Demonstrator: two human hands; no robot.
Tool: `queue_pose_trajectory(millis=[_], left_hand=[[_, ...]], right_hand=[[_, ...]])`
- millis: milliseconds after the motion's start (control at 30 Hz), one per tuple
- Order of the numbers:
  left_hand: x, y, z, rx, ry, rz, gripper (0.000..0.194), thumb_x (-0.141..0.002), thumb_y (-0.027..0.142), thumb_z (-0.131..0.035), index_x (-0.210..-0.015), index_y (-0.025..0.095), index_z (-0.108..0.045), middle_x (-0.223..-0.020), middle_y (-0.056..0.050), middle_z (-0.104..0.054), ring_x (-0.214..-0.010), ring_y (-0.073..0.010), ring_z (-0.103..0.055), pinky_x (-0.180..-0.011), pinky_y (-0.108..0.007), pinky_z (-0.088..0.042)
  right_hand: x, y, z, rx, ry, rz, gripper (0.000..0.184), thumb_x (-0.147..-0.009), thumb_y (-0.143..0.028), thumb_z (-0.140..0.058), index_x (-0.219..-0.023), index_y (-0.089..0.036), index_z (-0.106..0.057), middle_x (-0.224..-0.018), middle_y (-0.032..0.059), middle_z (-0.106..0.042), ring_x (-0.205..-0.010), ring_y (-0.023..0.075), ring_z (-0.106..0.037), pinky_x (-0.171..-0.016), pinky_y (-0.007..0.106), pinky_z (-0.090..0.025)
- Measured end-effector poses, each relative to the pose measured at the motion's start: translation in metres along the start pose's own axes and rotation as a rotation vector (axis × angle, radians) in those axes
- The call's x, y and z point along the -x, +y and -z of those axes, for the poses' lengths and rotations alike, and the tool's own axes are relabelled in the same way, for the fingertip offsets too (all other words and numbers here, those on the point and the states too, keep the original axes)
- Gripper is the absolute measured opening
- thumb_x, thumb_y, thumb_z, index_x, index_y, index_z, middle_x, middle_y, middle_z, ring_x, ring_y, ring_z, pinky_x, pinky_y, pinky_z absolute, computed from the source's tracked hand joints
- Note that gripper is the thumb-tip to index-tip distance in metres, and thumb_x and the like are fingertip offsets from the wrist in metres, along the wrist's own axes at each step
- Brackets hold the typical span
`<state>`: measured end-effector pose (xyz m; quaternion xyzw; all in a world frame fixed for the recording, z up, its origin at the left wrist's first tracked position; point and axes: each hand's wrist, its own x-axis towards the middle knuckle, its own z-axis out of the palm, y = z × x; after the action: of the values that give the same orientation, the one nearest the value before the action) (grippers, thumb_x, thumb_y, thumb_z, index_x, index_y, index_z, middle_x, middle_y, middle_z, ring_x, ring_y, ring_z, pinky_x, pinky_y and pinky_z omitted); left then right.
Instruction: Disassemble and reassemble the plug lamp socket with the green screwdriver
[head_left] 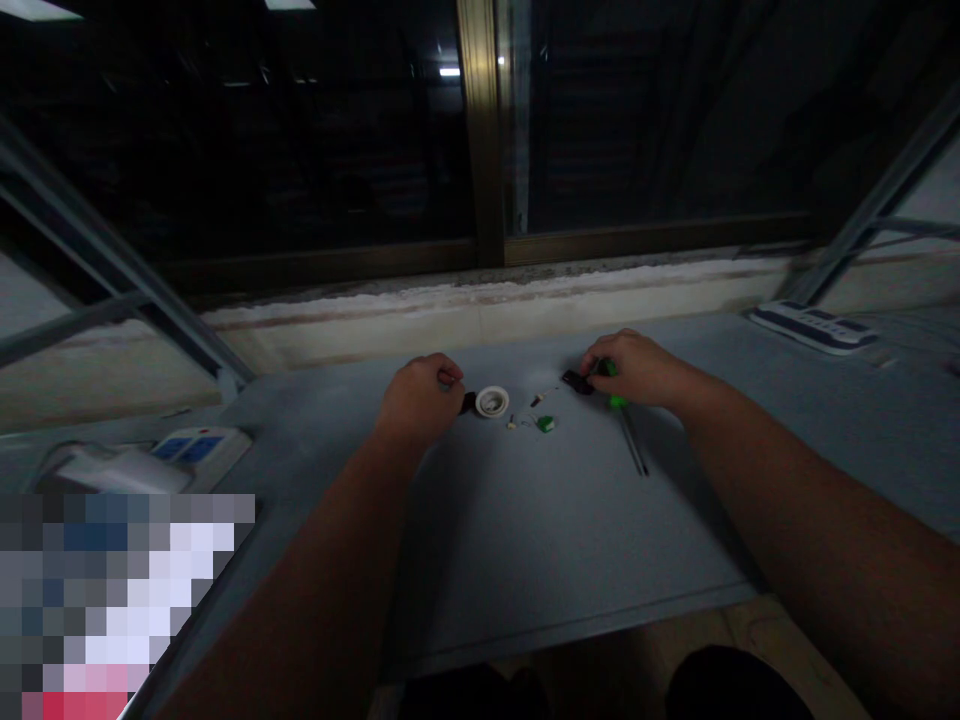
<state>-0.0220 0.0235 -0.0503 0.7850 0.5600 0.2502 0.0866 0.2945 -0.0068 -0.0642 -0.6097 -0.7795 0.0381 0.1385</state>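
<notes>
My left hand [421, 402] has its fingers curled in; what they hold, if anything, is hidden. By its thumb side lies a small dark piece [469, 403], close against a white round cup-like part [493, 402]. My right hand [636, 366] pinches a small black part [577, 382] at the table top. Beneath that hand lies a screwdriver [634, 440] with a green handle, its shaft pointing toward me. Between the hands are a green-and-white component [546, 424] with thin wire, a small pale piece with a pin [511, 423] and a small dark-tipped piece [537, 400].
A grey table [570, 540] stands against a window wall [360, 325]. A power strip [199, 447] with a white plug sits at the left, another power strip [814, 328] at the far right. Metal frame bars [142, 260] slope up at both sides. The lower left corner is pixelated.
</notes>
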Motion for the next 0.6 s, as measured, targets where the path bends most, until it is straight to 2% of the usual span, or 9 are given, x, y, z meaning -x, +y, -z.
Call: queue_pose_trajectory(millis=[167, 267, 333, 433, 500, 600], left_hand=[[0.0, 0.003, -0.001, 0.025, 0.033, -0.072, 0.018, -0.079, 0.022, -0.058, -0.093, 0.019, -0.07, -0.098, -0.008, -0.072, -0.085, -0.0206, -0.063, -0.086, -0.035, -0.049], [0.0, 0.008, 0.0, 0.034, 0.06, -0.163, 0.018, -0.08, 0.02, -0.058, -0.093, 0.018, -0.07, -0.098, -0.008, -0.071, -0.092, -0.0223, -0.062, -0.091, -0.037, -0.049], [0.003, 0.014, 0.002, 0.065, 0.08, -0.236, 0.02, -0.082, 0.019, -0.059, -0.099, 0.018, -0.07, -0.1, -0.008, -0.069, -0.098, -0.0232, -0.062, -0.094, -0.038, -0.049], [0.011, 0.026, 0.004, 0.216, 0.07, -0.409, 0.033, -0.083, 0.021, -0.063, -0.116, 0.019, -0.066, -0.113, -0.01, -0.067, -0.109, -0.0237, -0.06, -0.092, -0.036, -0.051], [0.018, 0.034, 0.004, 0.373, 0.01, -0.517, 0.047, -0.082, 0.022, -0.068, -0.128, 0.021, -0.062, -0.126, -0.011, -0.063, -0.117, -0.0235, -0.058, -0.092, -0.034, -0.053], [0.026, 0.042, 0.0, 0.578, -0.123, -0.515, 0.051, -0.08, 0.028, -0.075, -0.128, 0.023, -0.061, -0.126, -0.012, -0.062, -0.107, -0.0207, -0.063, -0.089, -0.032, -0.056]], right_hand=[[0.0, -0.001, -0.006, 0.05, -0.032, -0.05, 0.031, -0.08, -0.036, -0.072, -0.11, -0.03, -0.074, -0.112, 0.0059, -0.074, -0.111, 0.0324, -0.063, -0.099, 0.05, -0.047], [0.0, -0.006, -0.005, 0.001, 0.007, -0.05, 0.027, -0.081, -0.034, -0.071, -0.107, -0.028, -0.075, -0.112, 0.0071, -0.074, -0.112, 0.033, -0.063, -0.099, 0.052, -0.046], [0.001, -0.011, -0.002, -0.196, 0.074, 0.012, 0.024, -0.083, -0.033, -0.068, -0.104, -0.023, -0.073, -0.11, 0.0078, -0.074, -0.108, 0.0276, -0.065, -0.099, 0.045, -0.049], [0.003, -0.024, 0.004, -0.627, 0.117, 0.126, 0.024, -0.09, -0.039, -0.062, -0.102, -0.02, -0.069, -0.104, 0.0073, -0.074, -0.097, 0.0207, -0.068, -0.09, 0.036, -0.053], [0.006, -0.036, 0.005, -0.819, 0.07, 0.176, 0.028, -0.094, -0.045, -0.057, -0.099, -0.02, -0.068, -0.096, 0.006, -0.073, -0.088, 0.0182, -0.067, -0.083, 0.033, -0.054], [0.013, -0.056, 0.004, -0.931, -0.019, 0.188, 0.034, -0.096, -0.05, -0.055, -0.096, -0.019, -0.067, -0.083, 0.0041, -0.071, -0.074, 0.0147, -0.064, -0.07, 0.028, -0.052]])
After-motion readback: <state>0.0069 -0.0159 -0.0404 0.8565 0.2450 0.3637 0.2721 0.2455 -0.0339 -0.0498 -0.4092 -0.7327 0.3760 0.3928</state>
